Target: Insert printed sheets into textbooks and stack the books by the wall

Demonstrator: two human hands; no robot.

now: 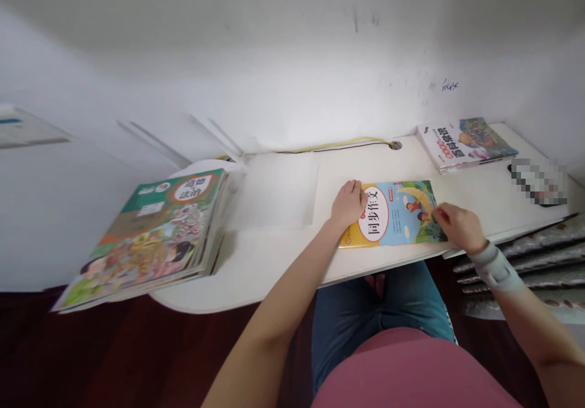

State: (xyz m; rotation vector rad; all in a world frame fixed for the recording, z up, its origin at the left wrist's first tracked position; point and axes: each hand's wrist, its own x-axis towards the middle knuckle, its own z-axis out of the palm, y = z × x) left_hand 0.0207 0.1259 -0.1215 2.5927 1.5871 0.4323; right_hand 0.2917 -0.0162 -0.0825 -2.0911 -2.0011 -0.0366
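Note:
A thin yellow-and-blue composition workbook (397,219) lies flat near the desk's front edge, its cover turned sideways to me. My left hand (350,204) is curled over the workbook's left edge, fingers bent onto the cover. At the opposite edge, my right hand (458,225) has its fingers drawn together in a pinch at the cover's side; the fingertips are partly hidden. A pale band circles my right wrist. To the left of the workbook, a clear plastic sheet (278,191) is spread on the white desktop.
A thick stack of textbooks (158,231) with a green-topped cover sits at the left, overhanging the desk (256,277). Farther right are a smaller book stack (468,146) and a phone (537,182). Cables (338,146) run along the wall. Silvery padded panels (525,268) stand below right.

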